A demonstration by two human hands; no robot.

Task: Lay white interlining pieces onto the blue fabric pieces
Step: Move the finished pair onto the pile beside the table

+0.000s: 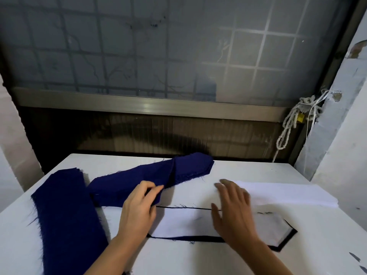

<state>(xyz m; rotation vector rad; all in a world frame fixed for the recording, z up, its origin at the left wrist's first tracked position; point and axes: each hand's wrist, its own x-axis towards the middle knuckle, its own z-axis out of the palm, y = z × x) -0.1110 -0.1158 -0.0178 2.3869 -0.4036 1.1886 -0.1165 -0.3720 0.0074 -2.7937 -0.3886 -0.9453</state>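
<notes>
My left hand [139, 205] pinches a blue fabric piece [178, 171]; right hand [232, 211] open, laid interlining [178, 221] under its fingers [223, 188]. Next, I'd spread the blue flat.

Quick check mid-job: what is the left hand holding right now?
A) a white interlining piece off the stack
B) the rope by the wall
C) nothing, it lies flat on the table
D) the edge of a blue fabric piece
D: the left hand pinches the near edge of the blue fabric piece, while the white interlining stack lies on the other side, by the open right hand.
</notes>
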